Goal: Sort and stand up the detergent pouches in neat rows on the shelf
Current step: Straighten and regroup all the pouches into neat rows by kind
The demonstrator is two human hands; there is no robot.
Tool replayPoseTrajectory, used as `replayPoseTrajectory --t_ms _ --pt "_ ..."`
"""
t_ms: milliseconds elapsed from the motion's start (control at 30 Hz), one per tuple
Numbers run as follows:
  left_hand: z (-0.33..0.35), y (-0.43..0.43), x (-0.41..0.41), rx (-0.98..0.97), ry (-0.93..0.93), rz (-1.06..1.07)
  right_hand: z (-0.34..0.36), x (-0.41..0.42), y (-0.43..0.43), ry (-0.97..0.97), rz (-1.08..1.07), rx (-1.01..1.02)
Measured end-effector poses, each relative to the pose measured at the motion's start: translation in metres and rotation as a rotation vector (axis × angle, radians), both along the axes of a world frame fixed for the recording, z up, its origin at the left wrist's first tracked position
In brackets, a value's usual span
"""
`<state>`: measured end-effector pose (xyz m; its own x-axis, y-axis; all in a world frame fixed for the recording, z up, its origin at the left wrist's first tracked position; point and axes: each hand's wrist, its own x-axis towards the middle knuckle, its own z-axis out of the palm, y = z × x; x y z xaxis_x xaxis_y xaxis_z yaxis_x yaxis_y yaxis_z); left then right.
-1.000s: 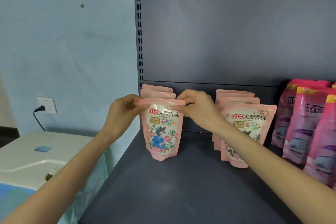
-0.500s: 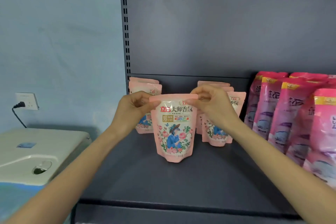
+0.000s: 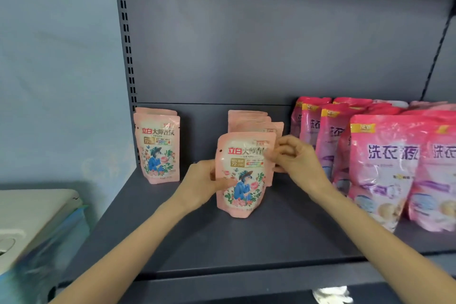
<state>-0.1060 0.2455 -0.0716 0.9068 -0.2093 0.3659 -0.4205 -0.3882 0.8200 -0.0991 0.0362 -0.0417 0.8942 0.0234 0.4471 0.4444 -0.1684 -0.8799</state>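
Well, I held the pink pouch (image 3: 243, 180) in the middle of the frame. It seemed to stand on the gray shelf (image 3: 222, 242), just in front of a row of pouches (image 3: 249, 118) like it. My left hand (image 3: 199, 185) gripped its left side, thumb on the front. My right hand (image 3: 293, 158) pinched its top right edge. I guessed the pouch was soft, squishy and a bit slippery, so the flat stiff edges were the best places to hold.
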Motion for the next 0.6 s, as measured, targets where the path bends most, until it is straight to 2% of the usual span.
replayPoseTrajectory --t_ms 100,200,400,600 --pt "-0.002 -0.009 0.002 0.013 -0.009 0.052 -0.025 -0.001 -0.008 0.159 0.076 -0.133" --pt "-0.003 -0.02 0.004 0.028 -0.041 0.066 -0.044 -0.002 -0.015 0.231 0.12 -0.199" --pt "-0.004 -0.049 0.017 0.016 -0.052 0.073 -0.048 0.005 -0.038 0.232 0.084 -0.158" --pt "-0.006 -0.058 0.022 0.031 -0.08 0.065 -0.066 0.016 -0.043 0.173 0.066 -0.198"
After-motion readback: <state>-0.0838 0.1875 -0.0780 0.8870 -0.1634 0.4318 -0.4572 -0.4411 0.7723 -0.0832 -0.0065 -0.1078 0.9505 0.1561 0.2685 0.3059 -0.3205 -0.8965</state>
